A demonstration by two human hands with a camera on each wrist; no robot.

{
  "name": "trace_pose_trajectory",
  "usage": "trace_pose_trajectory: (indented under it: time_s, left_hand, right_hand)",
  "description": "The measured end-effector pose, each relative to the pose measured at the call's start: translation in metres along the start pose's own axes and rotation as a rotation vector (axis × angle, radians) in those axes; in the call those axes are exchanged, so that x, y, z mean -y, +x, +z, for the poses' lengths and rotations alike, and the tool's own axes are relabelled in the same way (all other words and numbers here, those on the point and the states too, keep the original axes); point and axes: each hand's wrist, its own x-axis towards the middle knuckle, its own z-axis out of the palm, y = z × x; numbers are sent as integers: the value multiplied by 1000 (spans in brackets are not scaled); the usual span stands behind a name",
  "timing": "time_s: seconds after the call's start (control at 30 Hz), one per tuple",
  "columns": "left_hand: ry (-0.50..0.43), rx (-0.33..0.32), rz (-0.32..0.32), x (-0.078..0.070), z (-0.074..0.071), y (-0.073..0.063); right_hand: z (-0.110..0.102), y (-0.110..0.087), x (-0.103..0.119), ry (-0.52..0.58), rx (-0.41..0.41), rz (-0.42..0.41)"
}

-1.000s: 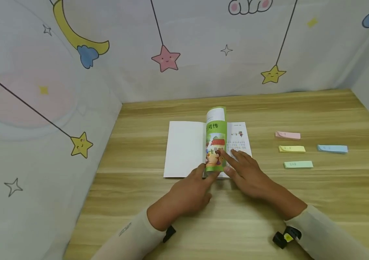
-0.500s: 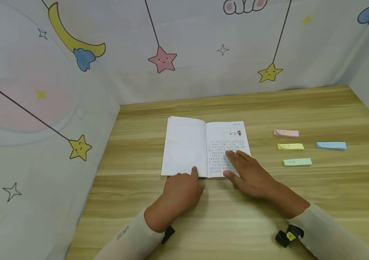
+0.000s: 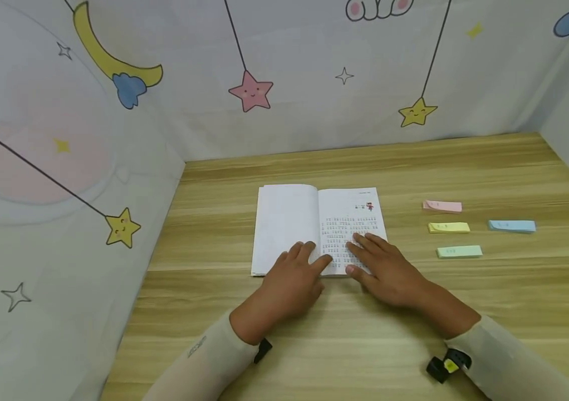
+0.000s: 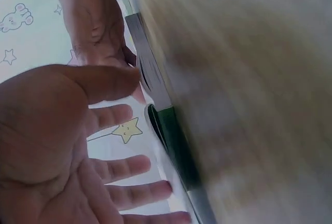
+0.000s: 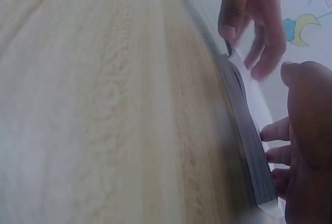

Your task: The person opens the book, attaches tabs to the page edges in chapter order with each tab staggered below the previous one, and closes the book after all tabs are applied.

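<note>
An open book [image 3: 285, 217] lies flat on the wooden table, with a blank left page and a printed right page [image 3: 344, 223]. My left hand [image 3: 292, 283] spreads its fingers over the lower edge near the gutter, thumb toward the right page. In the left wrist view its fingers [image 4: 137, 192] extend along the book's edge. My right hand [image 3: 390, 273] rests on the lower right page with its fingers straight. From the right wrist view the thick block of pages [image 5: 249, 136] shows side on, with the right fingers [image 5: 277, 154] at its upper face.
To the right of the book lie narrow paper strips: pink [image 3: 442, 206], yellow [image 3: 449, 228], green [image 3: 459, 252] and blue [image 3: 511, 226]. A wall cloth [image 3: 309, 128] with stars and a moon stands behind and to the left of the table [image 3: 204, 234].
The curled green illustrated leaf has turned over to the left, baring the printed page. My left hand went left with it, then came back toward the gutter. The right hand stays on the right page.
</note>
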Motion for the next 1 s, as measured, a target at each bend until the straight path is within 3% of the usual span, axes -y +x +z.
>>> trace_pose_trajectory:
  time_s: [0.17,0.27,0.37,0.53,0.63,0.73,0.83,1.0]
  left_hand:
    - [-89,70,-49,3,4,1]
    - [-113,119,-71,4,4,3]
    - [-144,156,-79,5,1,7]
    - [-180,196,-87,6,0,13]
    - [-188,204,-95,6,-1,16]
    - [-191,207,-104,7,0,16]
    - [-193,208,-104,9,1,16]
    - [-206,204,-80,9,1,18]
  right_hand:
    - [-6,3,-7,59,25,-31]
    - [-20,5,-17,136,17,-22]
    - [-43,7,-36,160,-46,59]
    - [-84,12,-88,18,-180,252]
    - [-100,11,-120,-65,-136,345]
    - [-106,13,-141,-76,-53,420]
    - [-105,16,-151,-60,-4,465]
    - [-102,17,-155,-70,7,498]
